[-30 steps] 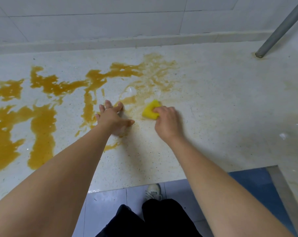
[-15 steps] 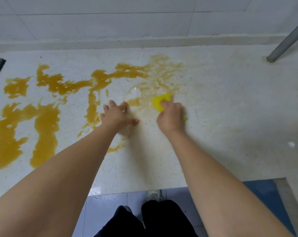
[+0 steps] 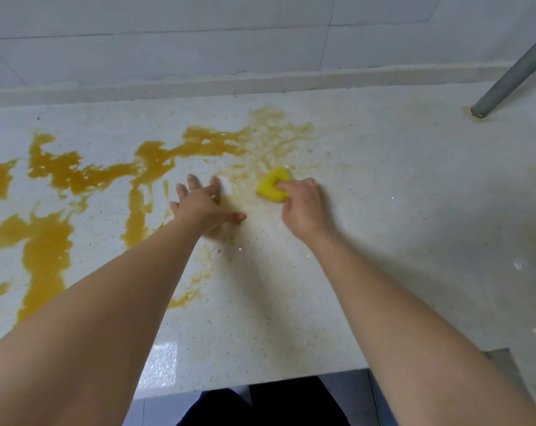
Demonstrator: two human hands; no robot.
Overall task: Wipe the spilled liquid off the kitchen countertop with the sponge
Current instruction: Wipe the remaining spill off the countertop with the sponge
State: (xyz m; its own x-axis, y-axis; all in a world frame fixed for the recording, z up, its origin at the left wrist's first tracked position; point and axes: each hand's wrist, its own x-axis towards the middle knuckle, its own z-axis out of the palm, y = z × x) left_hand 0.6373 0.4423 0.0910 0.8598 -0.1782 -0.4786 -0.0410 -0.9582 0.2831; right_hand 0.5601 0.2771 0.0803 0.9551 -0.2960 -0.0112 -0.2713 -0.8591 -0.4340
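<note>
Head view: right hand (image 3: 303,207) fingers grip the yellow sponge (image 3: 272,186) on the worktop (image 3: 383,210); left hand (image 3: 199,206) lies flat, fingers spread, beside the orange spill (image 3: 64,170).

Pale tiled wall (image 3: 199,41) runs across my twelve o'clock above a low backsplash ledge (image 3: 260,83). A grey metal pole (image 3: 518,67) slants in at two o'clock. Blue-grey floor tiles (image 3: 346,395) show at six.

Two bare forearms reach from the lower corners toward the middle of the frame. The left hand (image 3: 200,207) lies flat, palm down, fingers spread and thumb pointing right. The right hand (image 3: 303,207), just right of centre, is curled with fingers clenched.
</note>
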